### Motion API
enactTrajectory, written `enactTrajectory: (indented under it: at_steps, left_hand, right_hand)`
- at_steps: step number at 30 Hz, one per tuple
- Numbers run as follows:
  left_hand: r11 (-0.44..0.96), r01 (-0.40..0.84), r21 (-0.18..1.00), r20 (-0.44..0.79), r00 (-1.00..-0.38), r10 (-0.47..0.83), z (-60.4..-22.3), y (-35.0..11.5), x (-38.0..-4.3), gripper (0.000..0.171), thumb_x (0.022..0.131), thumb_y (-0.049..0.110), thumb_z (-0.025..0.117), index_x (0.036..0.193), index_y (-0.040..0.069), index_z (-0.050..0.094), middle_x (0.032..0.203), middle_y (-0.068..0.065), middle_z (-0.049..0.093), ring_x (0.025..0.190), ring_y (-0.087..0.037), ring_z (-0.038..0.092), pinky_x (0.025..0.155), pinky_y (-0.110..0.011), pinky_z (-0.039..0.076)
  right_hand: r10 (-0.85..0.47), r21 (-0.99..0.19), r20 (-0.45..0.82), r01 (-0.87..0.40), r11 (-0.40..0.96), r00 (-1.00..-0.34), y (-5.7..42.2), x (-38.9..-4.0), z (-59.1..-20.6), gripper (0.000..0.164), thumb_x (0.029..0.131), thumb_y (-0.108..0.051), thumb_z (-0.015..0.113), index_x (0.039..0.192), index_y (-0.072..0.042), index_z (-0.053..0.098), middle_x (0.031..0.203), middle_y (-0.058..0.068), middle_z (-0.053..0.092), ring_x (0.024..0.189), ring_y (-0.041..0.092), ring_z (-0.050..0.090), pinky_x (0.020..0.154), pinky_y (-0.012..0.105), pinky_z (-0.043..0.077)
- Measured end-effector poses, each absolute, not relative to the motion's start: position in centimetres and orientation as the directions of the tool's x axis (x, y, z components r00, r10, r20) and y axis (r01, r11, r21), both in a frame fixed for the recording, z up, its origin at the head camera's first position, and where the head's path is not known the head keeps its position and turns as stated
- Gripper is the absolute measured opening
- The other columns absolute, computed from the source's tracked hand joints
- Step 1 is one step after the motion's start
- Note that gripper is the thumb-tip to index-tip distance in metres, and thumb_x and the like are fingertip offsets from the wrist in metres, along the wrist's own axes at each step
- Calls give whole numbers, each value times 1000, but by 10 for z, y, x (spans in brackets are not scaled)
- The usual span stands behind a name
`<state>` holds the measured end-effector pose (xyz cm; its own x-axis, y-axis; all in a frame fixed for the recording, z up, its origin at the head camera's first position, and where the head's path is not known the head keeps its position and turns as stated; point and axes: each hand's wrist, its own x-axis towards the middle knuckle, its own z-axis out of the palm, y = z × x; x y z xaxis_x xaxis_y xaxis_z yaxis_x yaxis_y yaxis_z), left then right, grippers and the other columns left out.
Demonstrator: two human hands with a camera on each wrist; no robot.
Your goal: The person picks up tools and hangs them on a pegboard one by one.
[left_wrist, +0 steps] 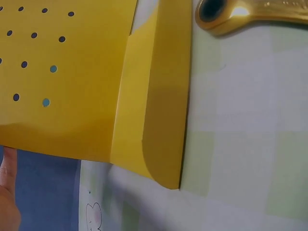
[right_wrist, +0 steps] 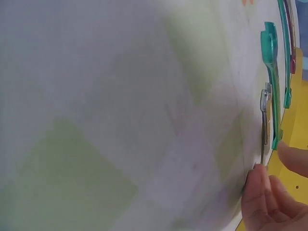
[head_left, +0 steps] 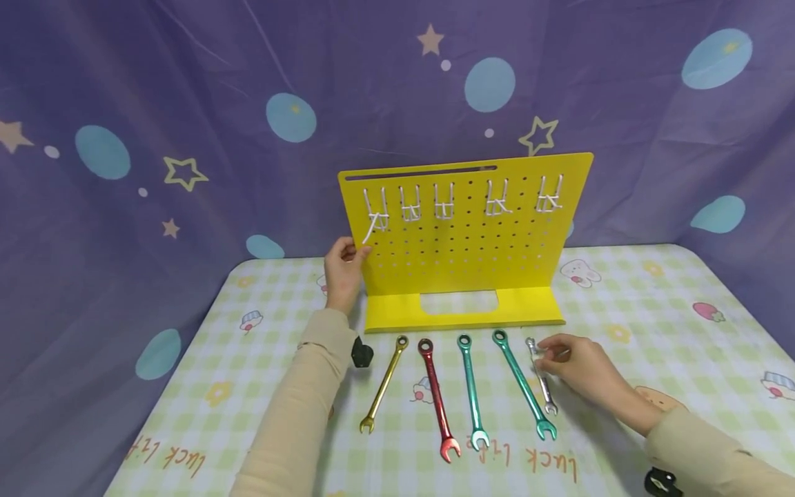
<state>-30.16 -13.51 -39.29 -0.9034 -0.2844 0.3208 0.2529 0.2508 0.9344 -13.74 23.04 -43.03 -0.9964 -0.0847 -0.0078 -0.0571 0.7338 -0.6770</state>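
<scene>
Head view first: the left hand (head_left: 344, 271) is up at the left edge of the yellow pegboard (head_left: 459, 266), fingers bent and pinching that edge, the forearm slanting up from below. Over on the right, the right hand (head_left: 580, 366) sits low over the desk (head_left: 279, 359), fingers curved about the upper part of the small silver wrench (head_left: 544, 386), rightmost in the row. Just beside it, a green wrench (head_left: 523, 378) angles close; then a teal wrench (head_left: 472, 393), a red wrench (head_left: 438, 400) and a gold wrench (head_left: 386, 385). White hooks (head_left: 444, 204) line the board, which stands upright between the hands and the purple curtain (head_left: 397, 83).

Left wrist view: one finger (left_wrist: 7, 168) touches the board's edge at the lower left; the gold wrench's ring end lies near the board's foot.

Right wrist view: thumb (right_wrist: 294, 159) and fingertips apart, the silver wrench's shaft running to the fingertips. A firm grip? Cannot tell from here! The green wrench lies right alongside, near the thumb.
</scene>
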Motion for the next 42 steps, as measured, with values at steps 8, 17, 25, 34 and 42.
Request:
enactTrajectory:
  at_steps: [8,17,25,34,42]
  left_hand:
    - [237,245,940,312,-899,-309,-396,-134,-302,20,89,8,74,100,-5,64,94,-15,62,85,-17,54,76,-23,46]
    - [205,258,944,316,-887,-337,-394,-133,-307,20,89,9,74,102,-6,67,95,-16,65,83,-16,55,76,-22,46]
    - [196,239,951,296,-889,-349,-397,-132,-306,21,89,9,74,103,-6,67,95,-16,65,81,-13,54,74,-20,46]
    - [176,190,966,241,-908,-344,-394,-135,-303,25,90,12,73,107,-6,68,99,-16,64,86,-16,57,79,-23,49]
    - [137,189,972,226,-910,-349,-396,-135,-303,23,88,9,75,104,-7,69,91,-11,65,80,-12,56,74,-18,49]
  right_hand:
    - [-88,-609,-104,-7,793,-991,226,-143,-429,28,81,-20,83,95,1,71,72,-1,59,67,15,50,63,31,43]
    - [-125,-586,-160,-7,810,-979,227,-154,-419,28,82,-19,81,92,3,71,78,3,64,70,17,54,64,33,46]
    - [-120,-595,-193,19,803,-974,228,-152,-420,20,83,-19,79,87,0,72,81,2,68,71,16,56,63,32,48]
    - [-114,-662,-227,68,746,-967,229,-148,-421,12,85,-14,75,83,-3,72,65,-1,61,56,14,52,50,26,43]
    - [-128,-742,-245,101,663,-961,238,-149,-419,23,89,-18,73,97,3,71,67,3,63,58,17,54,51,28,44]
